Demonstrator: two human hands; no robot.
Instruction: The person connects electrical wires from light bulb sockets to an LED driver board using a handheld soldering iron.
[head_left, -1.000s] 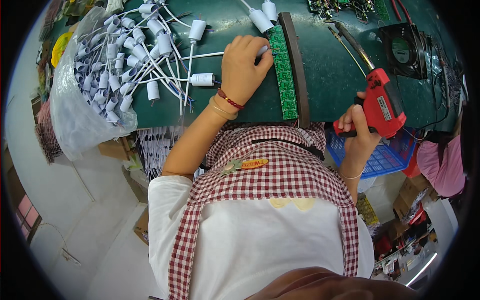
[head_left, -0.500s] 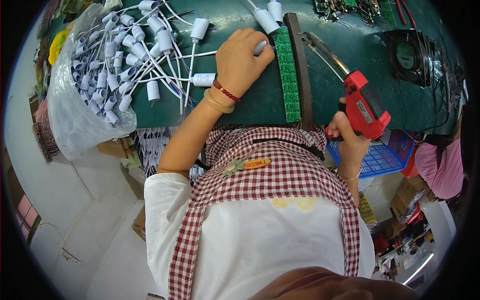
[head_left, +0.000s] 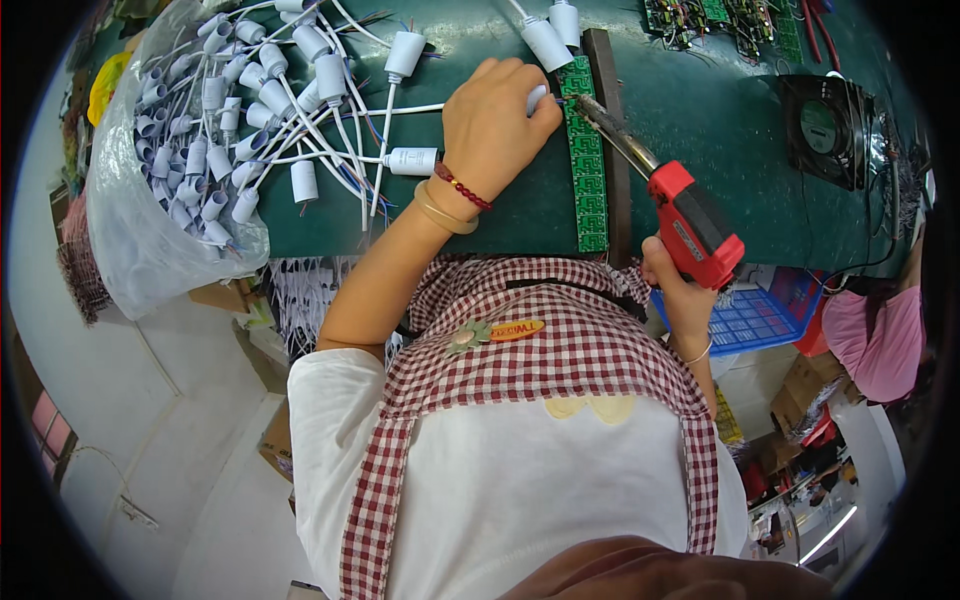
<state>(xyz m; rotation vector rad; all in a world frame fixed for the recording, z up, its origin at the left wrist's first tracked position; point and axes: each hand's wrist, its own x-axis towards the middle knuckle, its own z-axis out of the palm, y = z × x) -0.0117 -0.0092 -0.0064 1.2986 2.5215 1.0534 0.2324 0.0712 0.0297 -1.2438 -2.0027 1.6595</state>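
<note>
My left hand (head_left: 498, 122) is closed around a white lamp socket (head_left: 537, 99), whose end shows between thumb and fingers beside the green circuit board strip (head_left: 590, 190). Thin wire ends reach from the socket to the strip's left edge. In my right hand (head_left: 682, 292) is a red and black soldering gun (head_left: 697, 225), gripped by its handle. Its hot tip points up and left over the upper part of the strip, close to those wire ends; whether it touches them I cannot tell. A dark bar (head_left: 613, 150) lies along the strip's right side.
A clear plastic bag (head_left: 150, 255) of white sockets with cables lies at the left, more sockets (head_left: 412, 161) spread beside it. Two sockets (head_left: 545, 45) sit above the strip. A black fan (head_left: 825, 130) stands right; assembled boards (head_left: 700, 22) lie far back. A blue basket (head_left: 755, 320) is below the table edge.
My right hand has brought the soldering gun left and down, so its tip is now over the strip near the wire ends. My left hand still holds the socket; the whole view has shifted slightly.
</note>
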